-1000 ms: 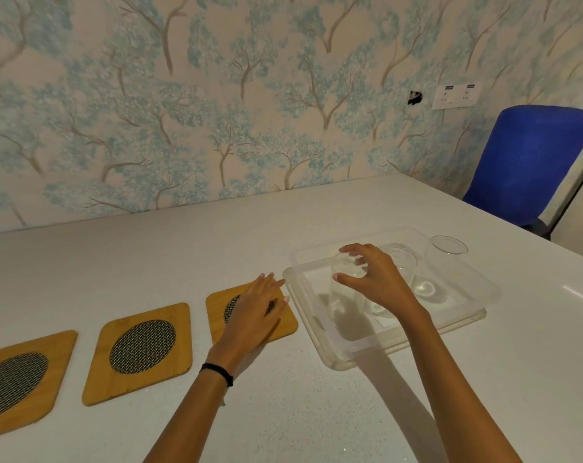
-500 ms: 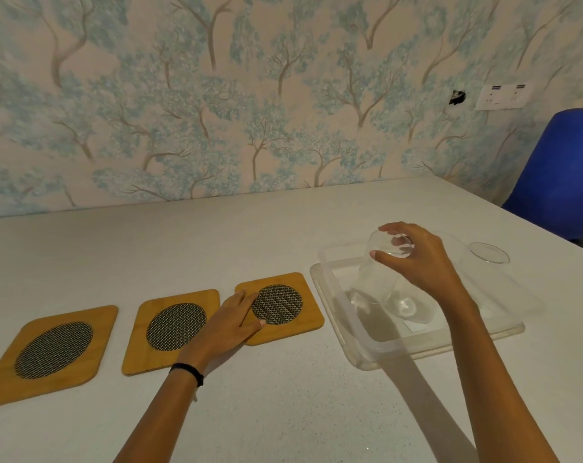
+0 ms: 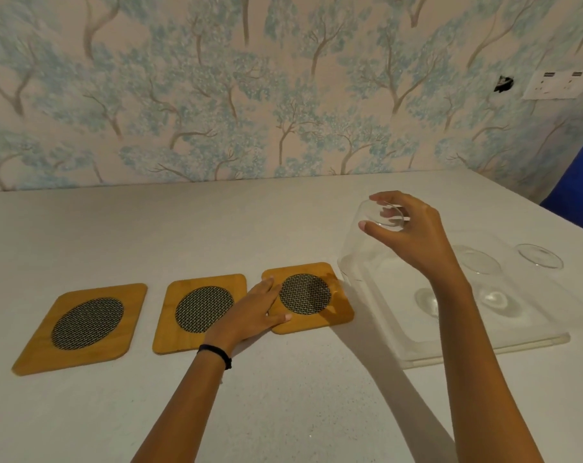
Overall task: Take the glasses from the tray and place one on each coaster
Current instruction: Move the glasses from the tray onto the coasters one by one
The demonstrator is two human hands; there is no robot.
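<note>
Three wooden coasters with dark mesh centres lie in a row: left coaster (image 3: 83,327), middle coaster (image 3: 196,312), right coaster (image 3: 312,295). My left hand (image 3: 253,310) rests flat across the gap between the middle and right coasters, holding nothing. My right hand (image 3: 414,235) grips a clear glass (image 3: 363,242) by its rim, lifted in the air above the tray's left end, just right of the right coaster. Two more clear glasses (image 3: 484,279) (image 3: 539,262) stand in the clear plastic tray (image 3: 484,349).
The white table (image 3: 283,396) runs back to a wall with tree-patterned wallpaper. A blue chair (image 3: 581,188) stands at the far right, and a white socket plate (image 3: 556,84) is on the wall above it.
My right hand has lifted the glass out of the tray and carried it up and to the left. My left hand slid back off the right coaster's mesh to its left edge.
</note>
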